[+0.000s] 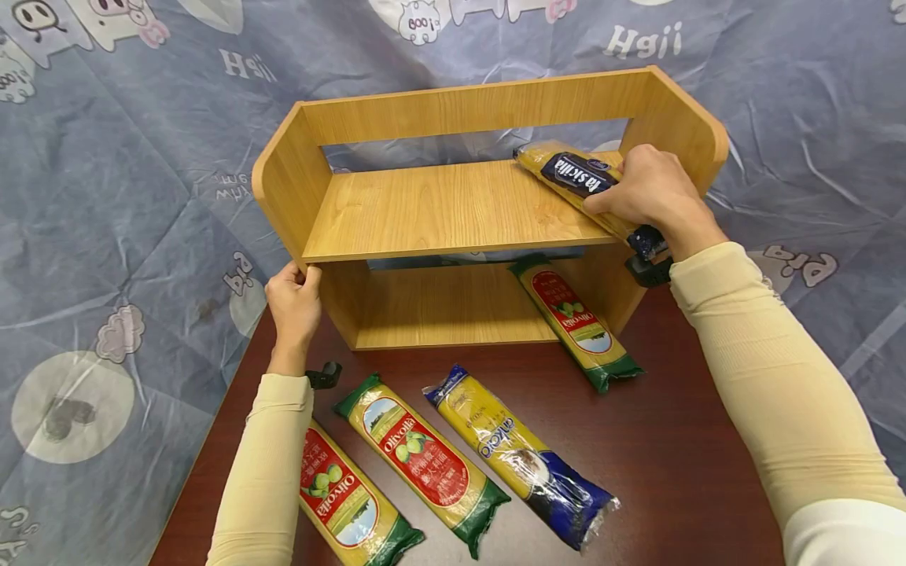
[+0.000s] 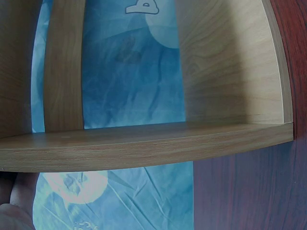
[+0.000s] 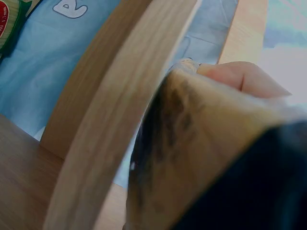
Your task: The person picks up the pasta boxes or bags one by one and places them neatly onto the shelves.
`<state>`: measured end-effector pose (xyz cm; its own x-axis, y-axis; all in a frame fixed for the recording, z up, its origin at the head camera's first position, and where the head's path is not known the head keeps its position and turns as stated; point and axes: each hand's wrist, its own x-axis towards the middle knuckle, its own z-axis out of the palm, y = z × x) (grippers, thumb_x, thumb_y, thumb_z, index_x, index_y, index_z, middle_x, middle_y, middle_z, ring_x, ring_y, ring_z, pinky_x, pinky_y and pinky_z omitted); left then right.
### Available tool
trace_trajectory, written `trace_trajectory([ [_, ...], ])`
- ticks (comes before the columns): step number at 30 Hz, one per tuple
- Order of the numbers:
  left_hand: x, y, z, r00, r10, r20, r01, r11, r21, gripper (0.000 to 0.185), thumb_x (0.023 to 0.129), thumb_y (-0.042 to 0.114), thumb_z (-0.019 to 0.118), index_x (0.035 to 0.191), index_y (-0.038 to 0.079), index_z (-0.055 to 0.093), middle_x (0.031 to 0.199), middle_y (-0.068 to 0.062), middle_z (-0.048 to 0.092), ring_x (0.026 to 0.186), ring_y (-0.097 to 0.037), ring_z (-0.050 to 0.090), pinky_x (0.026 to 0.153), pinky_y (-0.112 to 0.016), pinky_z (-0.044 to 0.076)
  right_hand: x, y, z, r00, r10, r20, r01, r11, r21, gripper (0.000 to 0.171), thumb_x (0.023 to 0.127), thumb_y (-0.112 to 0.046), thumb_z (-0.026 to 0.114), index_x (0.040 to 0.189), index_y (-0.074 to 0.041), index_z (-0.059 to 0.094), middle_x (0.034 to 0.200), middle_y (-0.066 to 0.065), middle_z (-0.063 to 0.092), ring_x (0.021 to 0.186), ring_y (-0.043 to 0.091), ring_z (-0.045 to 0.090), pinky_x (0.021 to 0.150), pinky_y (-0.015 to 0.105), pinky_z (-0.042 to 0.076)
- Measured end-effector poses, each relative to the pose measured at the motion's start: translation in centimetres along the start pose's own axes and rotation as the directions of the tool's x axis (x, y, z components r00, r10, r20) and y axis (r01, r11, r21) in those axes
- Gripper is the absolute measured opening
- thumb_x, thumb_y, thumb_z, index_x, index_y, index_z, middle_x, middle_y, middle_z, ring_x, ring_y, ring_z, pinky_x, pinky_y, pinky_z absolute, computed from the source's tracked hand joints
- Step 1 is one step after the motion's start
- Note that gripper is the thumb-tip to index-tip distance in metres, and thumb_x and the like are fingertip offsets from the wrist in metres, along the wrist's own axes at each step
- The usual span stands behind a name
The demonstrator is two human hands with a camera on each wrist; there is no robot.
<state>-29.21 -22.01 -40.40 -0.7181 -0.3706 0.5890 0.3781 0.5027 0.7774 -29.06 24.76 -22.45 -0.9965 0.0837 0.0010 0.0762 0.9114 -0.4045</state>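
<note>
My right hand [image 1: 654, 192] grips a yellow pasta packet [image 1: 566, 169] with a dark blue label, its far end over the upper board of a wooden shelf [image 1: 425, 208]. In the right wrist view this packet [image 3: 211, 139] fills the foreground beside a shelf board, with part of the hand [image 3: 249, 79] behind it. My left hand [image 1: 293, 303] holds the front edge of the shelf's left side panel, just below the upper board. Only some fingers of that hand [image 2: 19, 201] show in the left wrist view, at the panel's outer face.
A green-ended pasta packet [image 1: 569, 318] leans out of the lower compartment at the right. On the dark red table [image 1: 679, 472] lie two more green-ended packets [image 1: 425, 464] [image 1: 340, 503] and a blue-ended one [image 1: 520, 456]. Grey-blue printed cloth [image 1: 141, 196] hangs behind.
</note>
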Motion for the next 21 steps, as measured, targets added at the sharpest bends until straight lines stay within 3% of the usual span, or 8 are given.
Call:
trace_trajectory([
  [13, -0.12, 0.16, -0.06, 1.000, -0.025, 0.014, 0.025, 1.000, 0.018, 0.018, 0.089, 0.006, 0.059, 0.071, 0.004, 0.062, 0.055, -0.001, 0.048, 0.048, -0.009, 0.041, 0.042, -0.021, 0.025, 1.04, 0.01, 0.31, 1.000, 0.030, 0.006, -0.029, 1.000, -0.005, 0.067, 0.080, -0.049, 0.080, 0.107, 0.009, 0.059, 0.102, 0.022, 0.055, 0.091, 0.036, 0.052, 0.073, 0.046, 0.046],
  [21, -0.01, 0.16, 0.08, 1.000, -0.015, -0.005, 0.015, 1.000, 0.019, 0.021, 0.088, 0.001, 0.061, 0.068, 0.004, 0.061, 0.055, 0.001, 0.047, 0.046, -0.002, 0.038, 0.042, -0.017, 0.024, 0.94, 0.31, 0.72, 0.999, 0.038, -0.008, -0.038, 0.999, 0.022, 0.068, 0.079, -0.051, 0.081, 0.106, 0.009, 0.060, 0.106, 0.023, 0.055, 0.095, 0.037, 0.052, 0.077, 0.047, 0.047],
])
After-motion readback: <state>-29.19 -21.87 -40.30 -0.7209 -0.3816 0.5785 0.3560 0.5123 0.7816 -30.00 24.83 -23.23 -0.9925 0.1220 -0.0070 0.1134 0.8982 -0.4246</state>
